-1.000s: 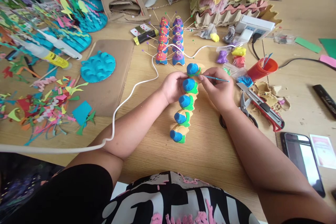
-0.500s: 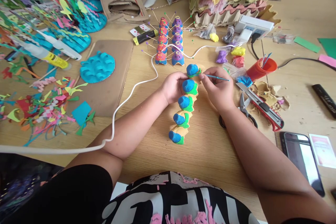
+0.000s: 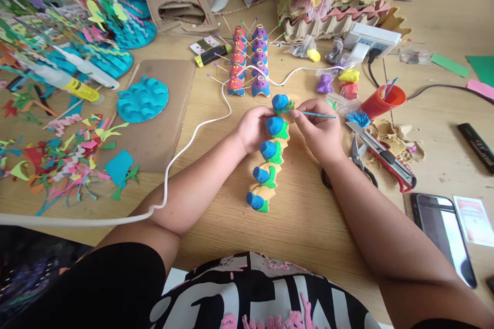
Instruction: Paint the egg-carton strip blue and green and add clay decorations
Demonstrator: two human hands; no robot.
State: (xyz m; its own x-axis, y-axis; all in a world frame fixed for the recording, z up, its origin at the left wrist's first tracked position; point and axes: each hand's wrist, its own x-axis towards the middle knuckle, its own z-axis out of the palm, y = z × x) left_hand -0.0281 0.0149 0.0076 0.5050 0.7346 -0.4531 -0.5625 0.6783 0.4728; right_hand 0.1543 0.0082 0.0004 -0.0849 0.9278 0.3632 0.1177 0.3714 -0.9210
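Observation:
A strip of egg carton (image 3: 275,151) with blue clay tops and green clay patches slants over the table in front of me. My left hand (image 3: 255,127) grips its far end from the left side. In my right hand (image 3: 321,131) is a thin blue stick (image 3: 318,114), pinched between thumb and fingers, its tip against the green clay on the farthest cup. Beyond the strip stand a row of red-and-blue carton figures (image 3: 238,56) and a row of purple-and-blue ones (image 3: 260,56), with pins sticking out.
A white cable (image 3: 198,126) crosses over my left forearm. Scissors (image 3: 358,157), a utility knife (image 3: 382,157) and a red cup (image 3: 386,103) lie or stand on the right, near a phone (image 3: 443,236). Left are a blue clay disc (image 3: 142,99) on cardboard (image 3: 154,149) and paper scraps.
The carton strip has shifted very slightly left in view. The blue stick lies a little flatter, its tip nearer the left of the green clay. Both hands keep their hold.

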